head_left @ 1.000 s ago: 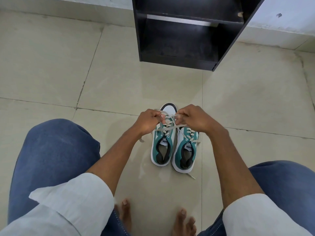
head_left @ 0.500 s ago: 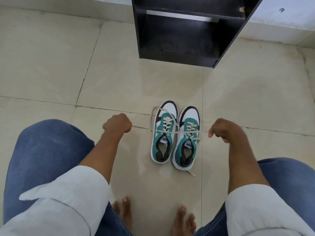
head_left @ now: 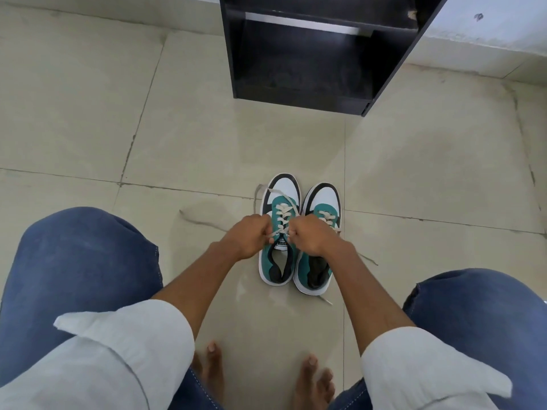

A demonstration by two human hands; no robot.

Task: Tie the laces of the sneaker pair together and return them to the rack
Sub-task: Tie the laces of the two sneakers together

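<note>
Two teal, white and black sneakers stand side by side on the tiled floor, toes pointing away from me: the left sneaker (head_left: 281,199) and the right sneaker (head_left: 322,199). Their cream laces (head_left: 284,213) cross the tongues; loose ends trail on the floor to the left and right. My left hand (head_left: 247,235) and my right hand (head_left: 310,235) are closed on the laces, fists almost touching above the left sneaker's tongue. The knot between them is hidden. The black rack (head_left: 313,48) stands beyond the sneakers.
I squat with both knees in blue jeans at either side and bare feet (head_left: 213,368) near the bottom edge. A white wall (head_left: 488,22) runs behind the rack. Beige floor tiles (head_left: 88,113) surround the shoes.
Half a second ago my hands were spread wide, pulling the laces taut sideways. Now both have come back together over the left sneaker, and the lace ends lie slack on the floor.
</note>
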